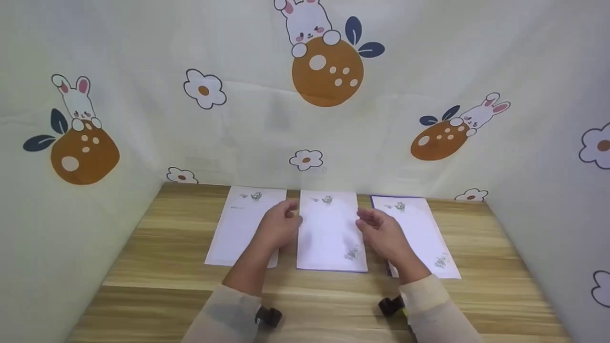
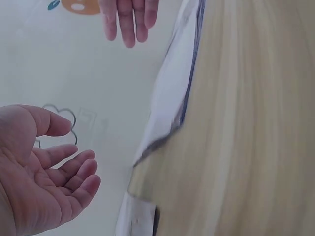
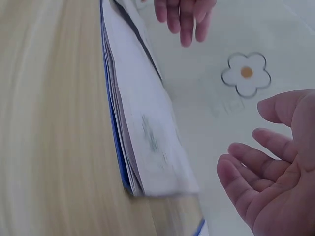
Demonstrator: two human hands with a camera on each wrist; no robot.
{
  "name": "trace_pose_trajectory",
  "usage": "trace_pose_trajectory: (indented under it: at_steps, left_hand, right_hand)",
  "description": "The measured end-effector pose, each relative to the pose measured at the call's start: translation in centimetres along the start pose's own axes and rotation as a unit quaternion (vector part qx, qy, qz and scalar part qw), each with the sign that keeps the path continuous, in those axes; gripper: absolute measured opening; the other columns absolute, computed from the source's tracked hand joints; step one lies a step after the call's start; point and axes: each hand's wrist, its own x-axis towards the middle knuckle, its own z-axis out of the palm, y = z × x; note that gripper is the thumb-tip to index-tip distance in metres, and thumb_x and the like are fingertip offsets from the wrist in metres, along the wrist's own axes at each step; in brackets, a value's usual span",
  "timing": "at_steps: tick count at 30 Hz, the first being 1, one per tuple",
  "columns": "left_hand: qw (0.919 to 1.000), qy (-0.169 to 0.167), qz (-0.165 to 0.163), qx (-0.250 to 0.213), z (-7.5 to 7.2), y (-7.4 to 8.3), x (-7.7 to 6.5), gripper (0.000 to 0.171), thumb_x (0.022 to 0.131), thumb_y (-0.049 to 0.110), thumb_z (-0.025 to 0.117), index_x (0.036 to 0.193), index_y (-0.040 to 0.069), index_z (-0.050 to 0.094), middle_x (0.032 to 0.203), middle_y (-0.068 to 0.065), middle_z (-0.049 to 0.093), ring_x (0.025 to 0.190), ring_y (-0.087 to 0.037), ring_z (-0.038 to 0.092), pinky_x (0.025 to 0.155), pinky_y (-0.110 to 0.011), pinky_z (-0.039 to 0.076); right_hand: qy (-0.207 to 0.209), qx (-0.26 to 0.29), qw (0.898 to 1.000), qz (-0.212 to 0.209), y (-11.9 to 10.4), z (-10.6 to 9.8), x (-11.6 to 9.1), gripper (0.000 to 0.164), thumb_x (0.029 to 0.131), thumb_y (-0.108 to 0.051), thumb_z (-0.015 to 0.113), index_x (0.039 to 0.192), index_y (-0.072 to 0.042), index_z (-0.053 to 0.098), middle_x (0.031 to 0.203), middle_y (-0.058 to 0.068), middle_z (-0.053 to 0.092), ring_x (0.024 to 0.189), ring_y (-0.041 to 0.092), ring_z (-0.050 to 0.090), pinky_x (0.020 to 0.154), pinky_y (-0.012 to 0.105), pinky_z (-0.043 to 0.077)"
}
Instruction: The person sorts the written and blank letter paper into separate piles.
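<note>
"So, left to right, how did everything lie?"

"A decorated paper sheet (image 1: 238, 233) lay flat at nine o'clock from the blue-edged middle paper stack (image 1: 331, 233). The left hand (image 1: 279, 226) came next, thumb and fingers apart, gripping nothing."

"And beyond the stack?"

"At its three o'clock, the right hand (image 1: 386, 233), equally unclamped, then another blue-edged stack (image 1: 419, 224)."

"Why so?"

"Gaps presumably prevented overlap; facing palms left the middle page uncovered."
</note>
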Motion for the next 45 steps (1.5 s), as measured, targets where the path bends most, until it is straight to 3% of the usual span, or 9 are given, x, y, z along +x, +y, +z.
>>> trace_pose_trajectory:
  at_steps: [7,16,22,25,28,31,35,39,45]
  left_hand:
    - [1.0,-0.008,0.0,-0.006,1.5,1.3,-0.3,0.053,0.102,0.031,0.065,0.154,0.025,0.057,0.156,0.001,0.061,0.149,-0.028,0.055,0.124,-0.052,0.047]
    - [0.9977,-0.036,-0.032,0.047,1.9,-0.8,0.4,0.073,0.1,0.028,0.062,0.166,0.009,0.038,0.173,-0.015,0.039,0.16,-0.039,0.039,0.133,-0.058,0.032]
    - [0.9951,-0.055,-0.002,0.082,2.2,-1.7,0.4,0.08,0.098,0.03,0.067,0.168,0.007,0.034,0.175,-0.017,0.034,0.165,-0.038,0.028,0.136,-0.055,0.024]
    - [0.9901,-0.083,0.017,0.112,2.2,-1.9,0.1,0.083,0.095,0.034,0.074,0.166,0.012,0.039,0.176,-0.014,0.034,0.165,-0.038,0.029,0.136,-0.056,0.025]
    - [0.9796,-0.121,0.038,0.156,2.1,-1.9,-0.3,0.088,0.089,0.039,0.083,0.164,0.018,0.043,0.178,-0.01,0.03,0.166,-0.037,0.026,0.135,-0.058,0.026]
    - [0.9675,-0.148,0.055,0.197,2.1,-1.8,-0.6,0.092,0.083,0.039,0.089,0.163,0.023,0.046,0.18,-0.006,0.026,0.168,-0.035,0.02,0.135,-0.06,0.025]
    - [0.9572,-0.163,0.058,0.232,2.3,-1.8,-0.9,0.096,0.081,0.035,0.092,0.164,0.022,0.045,0.181,-0.004,0.023,0.169,-0.033,0.015,0.136,-0.058,0.023]
    - [0.9527,-0.167,0.062,0.246,2.5,-1.7,-1.0,0.096,0.082,0.031,0.092,0.164,0.015,0.044,0.181,-0.007,0.023,0.17,-0.033,0.015,0.137,-0.054,0.022]
    - [0.9504,-0.163,0.065,0.257,2.6,-1.9,-1.0,0.094,0.083,0.032,0.091,0.164,0.014,0.045,0.181,-0.007,0.023,0.169,-0.032,0.015,0.137,-0.052,0.022]
  right_hand:
    - [0.006,-0.016,1.0,0.0,0.9,-1.5,0.5,0.046,0.105,-0.022,0.067,0.146,-0.002,0.062,0.147,0.017,0.067,0.137,0.035,0.065,0.119,0.051,0.052]
    - [-0.033,-0.021,0.998,0.042,1.8,-0.9,0.4,0.058,0.105,-0.029,0.067,0.155,-0.002,0.053,0.158,0.018,0.059,0.146,0.037,0.058,0.124,0.052,0.047]
    - [-0.066,-0.037,0.995,0.062,2.3,-0.5,0.2,0.068,0.103,-0.033,0.07,0.16,-0.003,0.047,0.16,0.02,0.055,0.15,0.039,0.053,0.127,0.053,0.042]
    - [-0.092,-0.075,0.991,0.06,2.3,-0.6,0.1,0.069,0.099,-0.036,0.076,0.159,-0.012,0.05,0.164,0.016,0.053,0.155,0.038,0.048,0.13,0.056,0.037]
    - [-0.128,-0.119,0.984,0.036,2.3,-0.7,-0.1,0.073,0.093,-0.035,0.084,0.157,-0.019,0.055,0.169,0.011,0.047,0.161,0.038,0.038,0.134,0.058,0.029]
    - [-0.165,-0.152,0.975,0.003,2.3,-0.8,-0.3,0.077,0.087,-0.032,0.09,0.156,-0.021,0.057,0.174,0.01,0.039,0.164,0.039,0.029,0.135,0.06,0.023]
    - [-0.187,-0.197,0.962,-0.008,2.2,-0.6,-0.6,0.079,0.082,-0.029,0.093,0.153,-0.019,0.06,0.175,0.008,0.038,0.165,0.039,0.027,0.135,0.06,0.023]
    - [-0.182,-0.225,0.957,-0.003,2.0,-0.4,-0.8,0.077,0.081,-0.026,0.093,0.151,-0.015,0.063,0.174,0.006,0.04,0.164,0.038,0.029,0.135,0.058,0.025]
    - [-0.177,-0.24,0.955,0.004,1.8,-0.2,-0.8,0.076,0.082,-0.027,0.093,0.151,-0.016,0.062,0.173,0.004,0.041,0.164,0.036,0.03,0.135,0.057,0.025]
